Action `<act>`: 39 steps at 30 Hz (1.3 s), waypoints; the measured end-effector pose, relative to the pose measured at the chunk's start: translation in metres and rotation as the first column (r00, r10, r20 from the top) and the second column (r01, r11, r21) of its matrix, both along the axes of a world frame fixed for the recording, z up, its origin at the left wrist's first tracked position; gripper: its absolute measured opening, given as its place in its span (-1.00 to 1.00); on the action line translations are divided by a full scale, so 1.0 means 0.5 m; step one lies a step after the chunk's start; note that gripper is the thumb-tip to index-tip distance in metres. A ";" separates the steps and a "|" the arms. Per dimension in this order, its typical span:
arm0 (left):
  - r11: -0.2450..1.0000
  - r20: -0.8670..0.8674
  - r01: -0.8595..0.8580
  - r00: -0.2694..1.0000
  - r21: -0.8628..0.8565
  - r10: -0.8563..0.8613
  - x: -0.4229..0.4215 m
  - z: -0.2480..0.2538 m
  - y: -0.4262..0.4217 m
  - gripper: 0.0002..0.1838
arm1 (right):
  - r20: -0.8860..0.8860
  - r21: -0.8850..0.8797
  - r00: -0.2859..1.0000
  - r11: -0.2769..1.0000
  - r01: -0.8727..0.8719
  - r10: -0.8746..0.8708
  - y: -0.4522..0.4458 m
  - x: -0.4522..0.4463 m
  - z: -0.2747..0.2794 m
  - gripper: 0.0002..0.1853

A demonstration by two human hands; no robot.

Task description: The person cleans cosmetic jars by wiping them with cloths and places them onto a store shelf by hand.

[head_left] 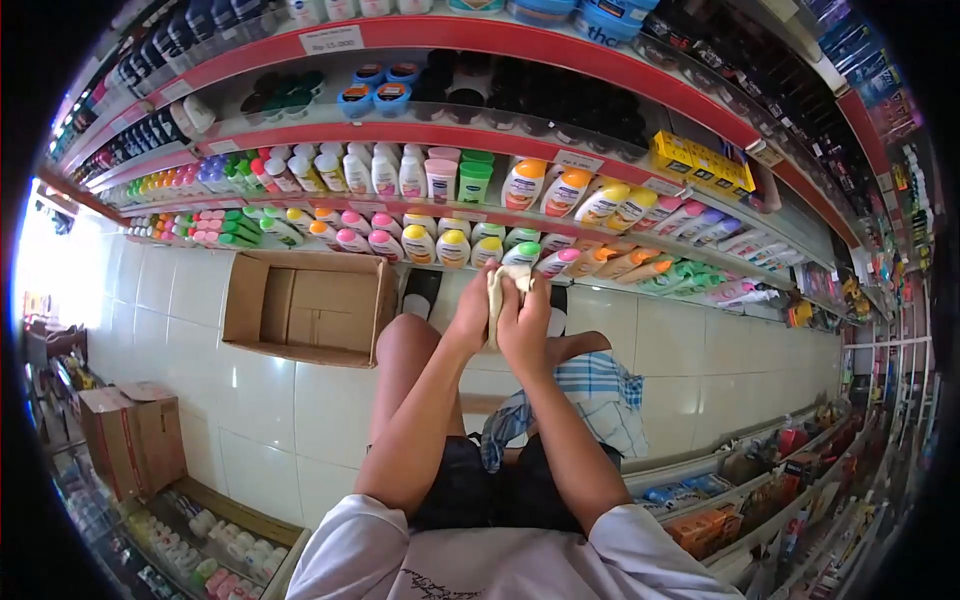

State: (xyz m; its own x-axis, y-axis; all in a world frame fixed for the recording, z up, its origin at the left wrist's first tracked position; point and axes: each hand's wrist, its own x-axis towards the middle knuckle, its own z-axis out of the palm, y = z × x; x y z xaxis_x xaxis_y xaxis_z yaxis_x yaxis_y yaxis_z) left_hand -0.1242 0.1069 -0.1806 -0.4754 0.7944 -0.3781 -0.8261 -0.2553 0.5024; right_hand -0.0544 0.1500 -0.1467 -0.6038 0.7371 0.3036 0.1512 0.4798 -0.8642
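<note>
Both of my hands are together in front of the lower shelf, above my knees. My left hand (473,312) is closed on one side of a cream-coloured cloth (494,308). The other side of the same cloth is gripped by my right hand (525,318). Part of the cloth sticks up over my fingers, and some hangs down between the hands. Just beyond them stand bottles with green and pink caps (521,250) on the bottom shelf. A blue and white checked cloth (598,390) lies over my right thigh.
An open cardboard box (310,354) sits on the tiled floor (262,400) left of my legs. Shelves with red edges (420,133) run across the front. A closed carton (133,440) stands at the back left, and more stocked shelves (735,500) are at the lower right.
</note>
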 end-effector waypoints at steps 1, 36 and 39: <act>0.997 0.027 -0.010 1.000 -0.081 0.012 -0.002 -0.006 0.010 -0.64 | -0.021 -0.141 0.998 0.989 0.047 -0.051 0.014 -0.006 -0.008 -0.79; 0.913 0.117 0.021 0.993 -0.408 0.029 -0.022 -0.018 0.029 -0.49 | -0.252 -0.912 0.962 0.358 -0.199 -0.107 0.112 -0.026 -0.099 -0.55; 0.962 0.094 -0.062 0.991 -0.266 0.090 -0.029 -0.020 0.028 -0.40 | -0.342 -0.866 0.940 0.390 -0.314 -0.001 0.116 -0.016 -0.099 -0.55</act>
